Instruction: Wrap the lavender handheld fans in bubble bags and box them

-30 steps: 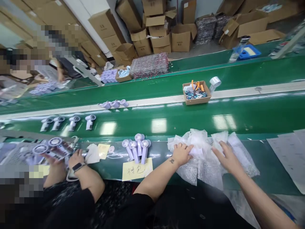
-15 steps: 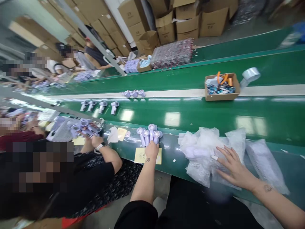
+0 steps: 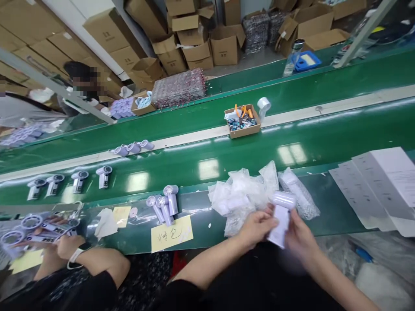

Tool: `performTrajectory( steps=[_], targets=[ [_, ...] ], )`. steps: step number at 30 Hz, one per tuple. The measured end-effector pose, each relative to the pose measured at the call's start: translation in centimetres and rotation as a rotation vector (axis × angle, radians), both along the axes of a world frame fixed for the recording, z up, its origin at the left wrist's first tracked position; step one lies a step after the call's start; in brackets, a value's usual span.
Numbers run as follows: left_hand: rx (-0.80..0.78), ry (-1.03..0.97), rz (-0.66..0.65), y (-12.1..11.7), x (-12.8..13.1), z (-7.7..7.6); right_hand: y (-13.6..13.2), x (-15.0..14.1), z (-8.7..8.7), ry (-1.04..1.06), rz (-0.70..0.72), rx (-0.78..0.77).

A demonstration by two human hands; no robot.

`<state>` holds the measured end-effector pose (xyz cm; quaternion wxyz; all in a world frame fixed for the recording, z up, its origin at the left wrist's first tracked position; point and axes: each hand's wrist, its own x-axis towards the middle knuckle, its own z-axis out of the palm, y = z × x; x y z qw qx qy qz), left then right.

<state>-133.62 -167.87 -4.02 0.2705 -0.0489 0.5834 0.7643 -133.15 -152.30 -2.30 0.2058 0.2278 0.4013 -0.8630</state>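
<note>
A lavender handheld fan (image 3: 279,224) is held upright in front of me, its round head at the top. My left hand (image 3: 259,226) pinches the handle from the left side. My right hand (image 3: 300,233) wraps the other side of it, slightly blurred. Just behind the fan lies a heap of clear bubble-wrap bags (image 3: 231,196). One more bubble-wrap pouch (image 3: 296,192) rests to the right of the heap. Three similar fans (image 3: 165,205) stand together on the bench to the left, by a yellow handwritten note (image 3: 171,234).
Beyond the bench runs a green conveyor belt (image 3: 175,166), with several fans (image 3: 79,180) on its left. A small carton of tools and parts (image 3: 244,123) sits on the middle rail. White boxes (image 3: 372,185) stand right. A co-worker's hands (image 3: 65,242) hold fans at left.
My left hand has lifted a fan from the group and brought it right. My right hand has left the bubble-wrap bags and now grips this fan too. The view has turned right.
</note>
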Motion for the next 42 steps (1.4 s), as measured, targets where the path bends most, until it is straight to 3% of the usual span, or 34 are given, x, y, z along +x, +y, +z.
performTrajectory(
  steps=[3,6,9,12,14,18,21,24,26,28,31,34,36,39,40,42],
  targets=[
    [-0.445,0.381,-0.122,5.8,-3.0,-0.1,5.5,-0.6,1.2,-0.033,-0.277,0.141],
    [-0.947,0.619,-0.276,8.9,-6.4,-0.9,11.3,0.3,2.2,-0.033,-0.323,0.266],
    [-1.083,0.589,-0.389,9.9,-8.6,-1.6,14.6,1.5,2.7,-0.107,-0.218,0.318],
    [-1.093,0.587,-0.346,8.9,-9.5,-1.3,15.5,2.1,2.6,-0.142,-0.117,0.262],
    [-0.981,0.547,-0.199,7.9,-9.5,-0.3,15.2,2.1,2.6,-0.142,-0.051,0.197],
    [-0.364,0.265,0.231,7.6,-7.8,2.5,13.7,1.1,3.3,-0.038,0.180,0.015],
    [-0.021,0.136,0.346,9.1,-5.7,4.3,12.1,-0.3,3.6,0.054,0.375,-0.082],
    [0.242,0.017,0.441,9.2,-4.4,5.5,12.3,-1.4,3.1,0.070,0.345,-0.092],
    [0.329,-0.043,0.558,8.1,-4.1,6.1,13.9,-1.8,3.0,0.078,0.271,-0.067],
    [0.326,-0.086,0.600,6.9,-3.8,6.6,15.9,-2.1,3.6,0.149,0.301,-0.003],
    [0.231,-0.129,0.479,6.8,-3.5,7.2,17.0,-2.9,5.8,0.429,0.592,0.186],
    [0.170,-0.160,0.311,8.1,-3.9,7.5,15.0,-3.7,7.7,0.672,0.816,0.357],
    [0.196,-0.184,0.352,8.1,-4.2,7.4,13.5,-4.1,7.8,0.648,0.772,0.359],
    [0.361,-0.203,0.602,6.5,-3.5,6.5,12.6,-4.4,6.9,0.406,0.491,0.251],
    [0.435,-0.184,0.630,6.0,-2.6,6.1,12.5,-4.5,6.6,0.317,0.385,0.214],
    [0.556,-0.111,0.503,5.5,-0.1,5.0,12.4,-4.6,6.5,0.190,0.200,0.168]
  ],
)
